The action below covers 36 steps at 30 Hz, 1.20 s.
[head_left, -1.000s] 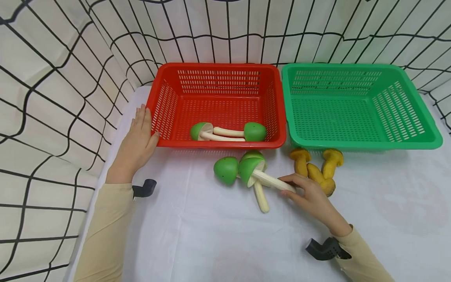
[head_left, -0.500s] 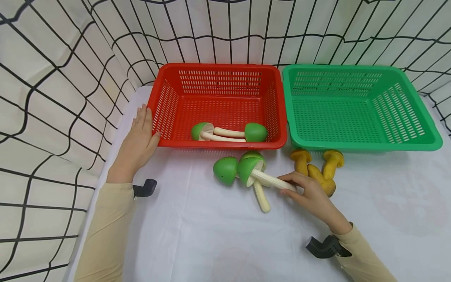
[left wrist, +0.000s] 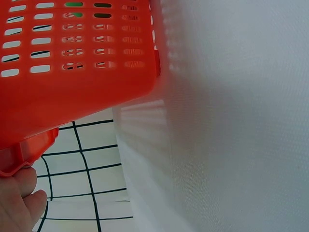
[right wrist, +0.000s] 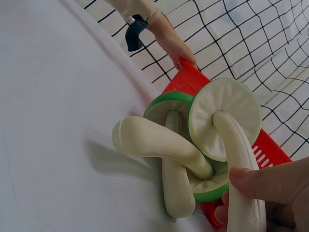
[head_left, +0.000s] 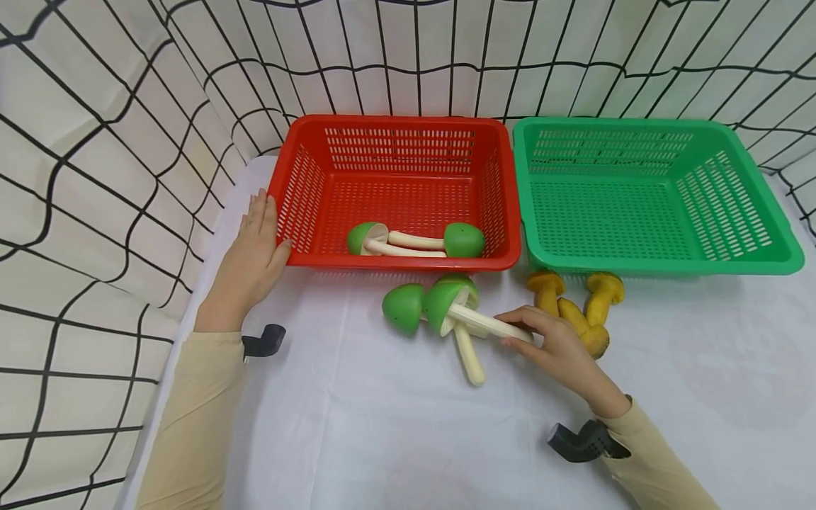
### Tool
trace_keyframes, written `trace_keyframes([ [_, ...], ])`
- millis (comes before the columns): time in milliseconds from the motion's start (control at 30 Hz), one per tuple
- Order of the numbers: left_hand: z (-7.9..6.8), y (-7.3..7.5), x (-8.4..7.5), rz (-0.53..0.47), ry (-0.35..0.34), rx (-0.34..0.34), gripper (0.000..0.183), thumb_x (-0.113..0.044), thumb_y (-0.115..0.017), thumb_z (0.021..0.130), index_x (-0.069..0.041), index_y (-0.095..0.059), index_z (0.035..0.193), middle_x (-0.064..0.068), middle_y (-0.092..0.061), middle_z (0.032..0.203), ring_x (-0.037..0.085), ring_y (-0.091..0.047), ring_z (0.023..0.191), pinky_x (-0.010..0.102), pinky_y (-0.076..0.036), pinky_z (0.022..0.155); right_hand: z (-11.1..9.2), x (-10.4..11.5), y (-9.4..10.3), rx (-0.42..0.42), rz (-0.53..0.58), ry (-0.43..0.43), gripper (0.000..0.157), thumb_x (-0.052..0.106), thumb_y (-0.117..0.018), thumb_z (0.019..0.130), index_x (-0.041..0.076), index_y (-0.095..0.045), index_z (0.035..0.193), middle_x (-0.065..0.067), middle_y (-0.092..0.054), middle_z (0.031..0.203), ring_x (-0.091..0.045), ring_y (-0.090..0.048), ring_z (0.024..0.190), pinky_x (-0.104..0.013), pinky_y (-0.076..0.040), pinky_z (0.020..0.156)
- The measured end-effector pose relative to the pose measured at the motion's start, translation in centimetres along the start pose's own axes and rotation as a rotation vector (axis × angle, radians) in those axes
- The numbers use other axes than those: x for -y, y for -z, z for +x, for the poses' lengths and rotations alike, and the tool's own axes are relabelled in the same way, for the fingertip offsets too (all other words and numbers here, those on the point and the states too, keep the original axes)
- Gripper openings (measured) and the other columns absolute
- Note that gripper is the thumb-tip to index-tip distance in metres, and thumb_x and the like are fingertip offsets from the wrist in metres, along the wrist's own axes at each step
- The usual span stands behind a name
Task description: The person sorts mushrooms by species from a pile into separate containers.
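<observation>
My right hand (head_left: 561, 347) pinches the pale stem of a green-capped toy mushroom (head_left: 491, 324) between thumb and fingers; the right wrist view shows the thumb pressed on this stem (right wrist: 236, 145). Two more green-capped mushrooms lie crossed around and under it: one cap (head_left: 403, 309) at its left, another cap (head_left: 468, 283) partly hidden behind. Along the left rim of the red basket (head_left: 395, 262) rests my left hand (head_left: 245, 262), its fingers straight and its thumb on the front corner. Inside that basket, by the front wall, lie two green-capped mushrooms (head_left: 464, 241).
A green basket (head_left: 663, 265) stands against the red one's right side, with nothing seen inside it. Several yellow-brown toy mushrooms (head_left: 599, 301) lie before it, close to my right hand. Black wire grid (head_left: 433, 67) over white cloth rises behind and at the left.
In the last half second my right hand and the mushroom it holds have shifted slightly left, and the mushrooms touching it have moved a little. My left hand stays at the basket rim.
</observation>
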<state>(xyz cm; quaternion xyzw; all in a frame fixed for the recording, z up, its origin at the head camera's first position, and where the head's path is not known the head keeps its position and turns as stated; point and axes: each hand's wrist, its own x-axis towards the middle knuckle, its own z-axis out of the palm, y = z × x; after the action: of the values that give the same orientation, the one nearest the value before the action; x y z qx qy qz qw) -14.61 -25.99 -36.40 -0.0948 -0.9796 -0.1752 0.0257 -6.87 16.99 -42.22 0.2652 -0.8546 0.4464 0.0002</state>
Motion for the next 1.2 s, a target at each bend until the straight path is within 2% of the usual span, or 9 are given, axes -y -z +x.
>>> trace_keyframes([
  [133,0.0,0.0,0.0,-0.002,0.000,-0.002,0.065,-0.021,-0.032,0.096,0.009,-0.006,0.147,0.021,0.000,0.156,0.029,0.003,0.143,0.044,-0.006,0.115,0.2,0.0,-0.2,0.007,0.015,-0.005,0.033,0.001,-0.074,0.077,0.010,-0.068,0.109,0.004,-0.065,0.096,-0.009,-0.048,0.078,-0.020,-0.041,0.064],
  [367,0.1,-0.1,0.1,-0.005,-0.006,-0.010,0.064,-0.021,-0.033,0.096,0.009,-0.007,0.147,0.021,-0.001,0.156,0.029,0.002,0.143,0.044,-0.006,0.115,1.0,0.4,-0.3,0.005,0.026,0.013,0.032,0.000,-0.073,0.078,0.009,-0.068,0.108,0.006,-0.064,0.093,-0.009,-0.046,0.077,-0.028,-0.041,0.060],
  [833,0.0,-0.1,0.1,-0.003,0.000,-0.012,0.064,-0.021,-0.033,0.096,0.009,-0.007,0.147,0.021,-0.001,0.156,0.029,0.002,0.143,0.043,-0.006,0.115,2.5,1.3,-0.2,-0.016,0.050,0.056,0.029,0.000,-0.073,0.078,0.005,-0.068,0.106,0.001,-0.065,0.093,-0.010,-0.047,0.074,-0.025,-0.041,0.059],
  [1067,0.0,-0.1,0.1,-0.004,0.001,-0.015,0.065,-0.021,-0.034,0.096,0.009,-0.007,0.147,0.021,-0.002,0.156,0.029,0.001,0.143,0.044,-0.007,0.115,2.7,1.7,0.3,-0.066,0.058,0.103,0.032,-0.006,-0.072,0.075,0.004,-0.068,0.105,0.000,-0.063,0.090,-0.009,-0.045,0.072,-0.025,-0.039,0.058],
  [1200,0.0,-0.1,0.1,-0.005,0.000,-0.016,0.065,-0.021,-0.034,0.096,0.009,-0.007,0.147,0.021,-0.002,0.156,0.029,0.001,0.143,0.044,-0.007,0.115,2.6,1.9,0.7,-0.085,0.038,0.102,0.034,-0.005,-0.073,0.075,0.007,-0.068,0.106,0.002,-0.061,0.089,-0.008,-0.044,0.070,-0.024,-0.037,0.055],
])
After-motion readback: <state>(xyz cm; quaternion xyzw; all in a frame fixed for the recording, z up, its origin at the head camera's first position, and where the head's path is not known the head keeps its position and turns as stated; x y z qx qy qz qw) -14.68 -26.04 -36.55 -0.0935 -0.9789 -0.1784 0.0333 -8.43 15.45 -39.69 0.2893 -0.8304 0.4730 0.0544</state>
